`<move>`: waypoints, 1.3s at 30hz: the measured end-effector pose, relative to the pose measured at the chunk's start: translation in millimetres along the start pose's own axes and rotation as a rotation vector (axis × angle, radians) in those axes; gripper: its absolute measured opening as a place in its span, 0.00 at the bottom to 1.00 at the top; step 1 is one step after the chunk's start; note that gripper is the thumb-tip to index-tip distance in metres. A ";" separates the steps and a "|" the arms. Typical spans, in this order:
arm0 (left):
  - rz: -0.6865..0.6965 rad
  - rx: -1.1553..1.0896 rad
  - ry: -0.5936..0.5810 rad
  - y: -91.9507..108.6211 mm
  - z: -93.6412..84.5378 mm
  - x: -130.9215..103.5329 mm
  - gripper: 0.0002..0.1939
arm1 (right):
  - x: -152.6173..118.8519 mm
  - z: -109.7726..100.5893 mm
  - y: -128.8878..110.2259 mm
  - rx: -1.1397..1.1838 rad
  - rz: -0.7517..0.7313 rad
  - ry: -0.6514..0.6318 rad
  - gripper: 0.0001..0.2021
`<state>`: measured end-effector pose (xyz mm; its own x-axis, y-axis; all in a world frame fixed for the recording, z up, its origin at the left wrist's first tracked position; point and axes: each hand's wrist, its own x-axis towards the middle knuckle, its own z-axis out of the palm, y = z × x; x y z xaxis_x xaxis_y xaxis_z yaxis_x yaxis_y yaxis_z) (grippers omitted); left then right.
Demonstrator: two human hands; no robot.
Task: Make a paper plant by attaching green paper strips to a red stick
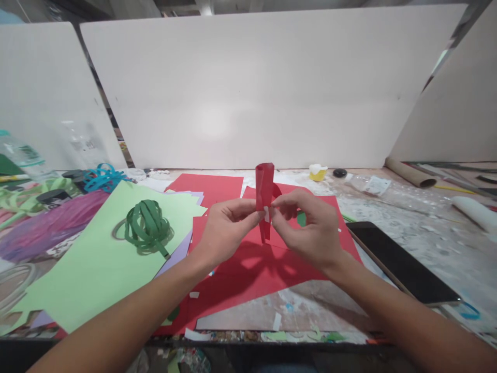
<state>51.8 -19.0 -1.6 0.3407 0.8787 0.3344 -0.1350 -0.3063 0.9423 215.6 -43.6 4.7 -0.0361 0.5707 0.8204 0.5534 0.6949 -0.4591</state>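
Observation:
Upright between my two hands is a rolled piece of red paper (264, 181), held above red paper sheets (248, 290) on the table. My left hand (229, 228) pinches the roll from the left with thumb and forefinger. From the right, my right hand (310, 223) grips it with thumb and fingertips. A small white piece of tape or paper (266, 214) shows on the roll between the fingertips. Behind the roll, a red strip curves toward my right hand; whether it belongs to the roll is partly hidden.
Left lie light green paper (104, 269), a coil of dark green paper strip (147, 228), blue strips (103, 177) and a purple plastic bag (58, 223). Right are a phone (399, 259), a cardboard tube (411, 172) and a yellow container (317, 173). White boards (248, 83) stand behind.

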 end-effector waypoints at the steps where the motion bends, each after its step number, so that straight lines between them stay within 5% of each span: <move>1: 0.006 -0.001 0.004 0.0 0.2 0.0 0.06 | 0.3 0.0 -0.4 -0.023 -0.018 0.002 0.04; 9: 0.040 0.014 -0.010 0.2 1.0 -0.4 0.09 | 0.1 1.2 2.1 -0.110 -0.116 -0.014 0.06; 25: 0.139 0.377 0.098 0.0 0.8 -3.4 0.08 | 0.2 0.9 1.9 -0.035 0.030 -0.012 0.04; 39: 0.151 0.385 0.075 -0.9 -1.3 -2.0 0.08 | -0.1 0.9 4.7 0.041 0.052 -0.052 0.05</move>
<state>50.0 -20.0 -3.1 0.2728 0.8332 0.4811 0.1840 -0.5360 0.8239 217.5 -40.1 2.2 -0.0515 0.6279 0.7766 0.5213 0.6802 -0.5153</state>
